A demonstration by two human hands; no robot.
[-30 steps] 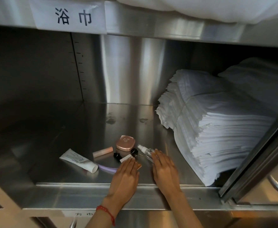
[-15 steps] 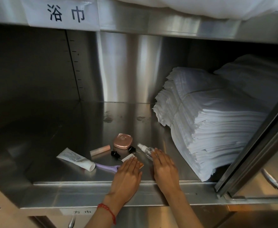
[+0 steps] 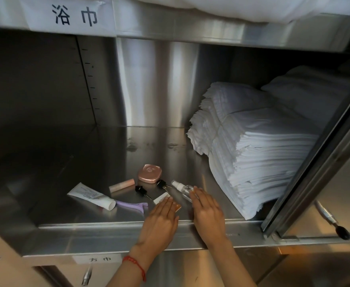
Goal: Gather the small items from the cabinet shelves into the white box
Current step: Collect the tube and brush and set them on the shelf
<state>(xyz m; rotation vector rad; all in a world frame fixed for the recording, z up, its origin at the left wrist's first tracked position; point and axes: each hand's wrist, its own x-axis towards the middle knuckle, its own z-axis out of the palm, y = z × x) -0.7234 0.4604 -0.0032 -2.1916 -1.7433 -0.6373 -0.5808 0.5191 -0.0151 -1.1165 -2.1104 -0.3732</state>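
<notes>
**Both hands flat on the shelf among the small items**

Here we read two paper labels. The upper label (image 3: 70, 16) on the shelf edge above says 浴巾 in black characters; the lower label (image 3: 99, 259) on the edge below our wrists says 方巾. The tube (image 3: 91, 196) carries small print that is too fine for us to read, and the compact (image 3: 150, 172) shows only an embossed swirl.

On the steel shelf (image 3: 66, 158) we count the small items: one white tube lying on its side at the left, one pink stick (image 3: 121, 184) behind it, one rose-coloured compact further back, two dark-headed keys (image 3: 140, 189) between them, one lilac clip (image 3: 131, 204) touching the tube's cap, one clear spray bottle (image 3: 182, 189) lying flat, and one small white card (image 3: 161, 198) with an orange piece beside it. One tall stack of white cloths (image 3: 253, 154) fills the right side, with a second white pile behind it.

Our left hand (image 3: 159, 220), red string at the wrist, lies palm down with straight fingers, the tips on the card. Our right hand (image 3: 207, 212) lies flat just beside it, fingers straight, tips touching the bottle's base. Neither hand grips anything. The hands sit close together, a narrow gap between them. The white box is out of our view.
</notes>
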